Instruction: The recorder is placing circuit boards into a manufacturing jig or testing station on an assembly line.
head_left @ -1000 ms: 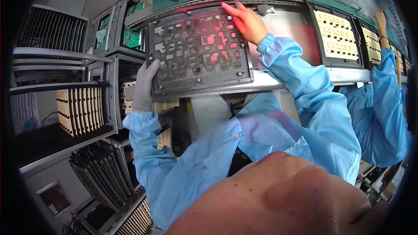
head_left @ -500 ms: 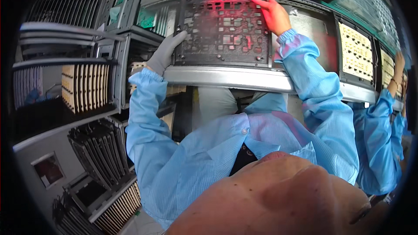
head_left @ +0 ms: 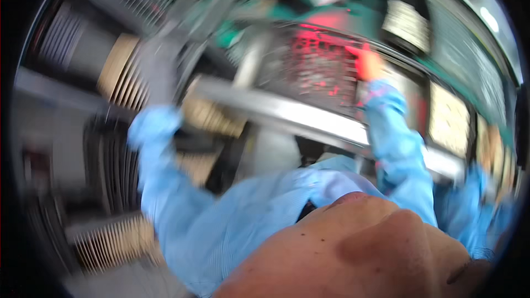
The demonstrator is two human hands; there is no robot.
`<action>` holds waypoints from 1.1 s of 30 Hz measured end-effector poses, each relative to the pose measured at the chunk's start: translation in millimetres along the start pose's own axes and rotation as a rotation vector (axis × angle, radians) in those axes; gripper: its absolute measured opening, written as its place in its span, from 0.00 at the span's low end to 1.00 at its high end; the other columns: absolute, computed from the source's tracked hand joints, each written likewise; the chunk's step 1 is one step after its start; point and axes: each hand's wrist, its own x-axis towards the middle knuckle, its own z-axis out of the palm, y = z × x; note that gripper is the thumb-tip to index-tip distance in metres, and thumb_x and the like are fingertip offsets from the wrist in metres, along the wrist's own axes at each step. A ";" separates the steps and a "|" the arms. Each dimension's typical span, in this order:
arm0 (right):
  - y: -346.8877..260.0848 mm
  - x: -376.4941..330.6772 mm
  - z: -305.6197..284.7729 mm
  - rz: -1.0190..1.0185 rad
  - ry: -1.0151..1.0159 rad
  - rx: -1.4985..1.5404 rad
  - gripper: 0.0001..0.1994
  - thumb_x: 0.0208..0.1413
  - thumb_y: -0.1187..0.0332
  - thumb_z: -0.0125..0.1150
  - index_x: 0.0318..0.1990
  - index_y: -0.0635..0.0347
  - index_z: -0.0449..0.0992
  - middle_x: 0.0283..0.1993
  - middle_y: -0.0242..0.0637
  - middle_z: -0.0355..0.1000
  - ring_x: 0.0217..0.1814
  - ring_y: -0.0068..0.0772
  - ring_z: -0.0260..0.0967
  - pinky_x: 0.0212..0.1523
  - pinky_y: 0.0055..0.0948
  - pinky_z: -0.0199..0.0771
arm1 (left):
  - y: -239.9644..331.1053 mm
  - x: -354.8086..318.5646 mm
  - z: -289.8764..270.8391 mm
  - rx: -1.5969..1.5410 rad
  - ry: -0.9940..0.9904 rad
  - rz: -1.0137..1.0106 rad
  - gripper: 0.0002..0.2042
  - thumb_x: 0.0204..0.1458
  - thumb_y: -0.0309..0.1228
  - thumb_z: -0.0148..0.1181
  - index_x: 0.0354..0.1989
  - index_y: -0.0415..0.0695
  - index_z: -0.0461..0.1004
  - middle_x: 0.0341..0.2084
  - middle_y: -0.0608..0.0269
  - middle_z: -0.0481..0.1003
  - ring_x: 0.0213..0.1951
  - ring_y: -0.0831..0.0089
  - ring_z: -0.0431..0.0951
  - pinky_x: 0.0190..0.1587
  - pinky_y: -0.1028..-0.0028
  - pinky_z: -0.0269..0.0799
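The whole picture is smeared by motion. A dark perforated panel (head_left: pixel 312 72) lies on the bench under red light. My right hand (head_left: pixel 367 62), glowing red in that light, rests at the panel's upper right corner; its grip is too blurred to make out. My left hand (head_left: pixel 156 69), in a grey glove, is raised well to the left of the panel, in front of a rack of beige boards (head_left: pixel 117 72). Whether it holds anything is hidden by blur. Both arms wear light blue sleeves.
A shiny metal bench rail (head_left: pixel 298 115) runs across below the panel. Beige trays (head_left: pixel 447 118) sit on the bench at right. Another person's blue sleeve (head_left: pixel 488 198) shows at far right. More slotted racks (head_left: pixel 110 237) stand lower left.
My left hand has come off the panel's left edge and swung left toward the rack. My head has turned, blurring the view. My right hand stays at the panel's upper right corner.
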 end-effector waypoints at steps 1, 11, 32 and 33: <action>3.8 5.4 12.3 -0.199 0.007 -0.317 0.14 0.53 0.65 0.53 0.46 0.47 0.77 0.40 0.45 0.73 0.42 0.44 0.71 0.38 0.44 0.71 | -6.7 1.3 -36.8 0.045 0.062 0.023 0.09 0.54 0.27 0.48 0.37 0.42 0.76 0.34 0.60 0.75 0.36 0.70 0.74 0.38 0.71 0.71; 8.9 -117.1 -19.6 -0.851 0.253 -0.848 0.18 0.54 0.67 0.56 0.53 0.45 0.72 0.55 0.42 0.65 0.67 0.49 0.52 0.62 0.62 0.48 | -81.1 -1.7 -121.4 1.651 -0.274 -0.179 0.15 0.55 0.31 0.44 0.45 0.49 0.76 0.49 0.65 0.73 0.57 0.66 0.66 0.60 0.61 0.57; 6.0 -196.4 63.2 -0.668 -0.585 0.071 0.23 0.59 0.51 0.50 0.49 0.63 0.74 0.45 0.41 0.75 0.45 0.35 0.73 0.47 0.33 0.73 | 91.6 -93.2 -65.7 0.847 0.134 1.033 0.07 0.57 0.34 0.48 0.31 0.49 0.72 0.43 0.67 0.76 0.57 0.64 0.68 0.65 0.47 0.45; 5.8 -203.4 63.5 -0.538 -0.740 0.135 0.28 0.59 0.46 0.48 0.52 0.63 0.71 0.48 0.44 0.73 0.48 0.37 0.72 0.48 0.35 0.72 | 111.7 -100.2 -61.4 0.722 0.130 1.099 0.07 0.57 0.34 0.49 0.29 0.49 0.72 0.42 0.68 0.76 0.57 0.64 0.68 0.65 0.46 0.45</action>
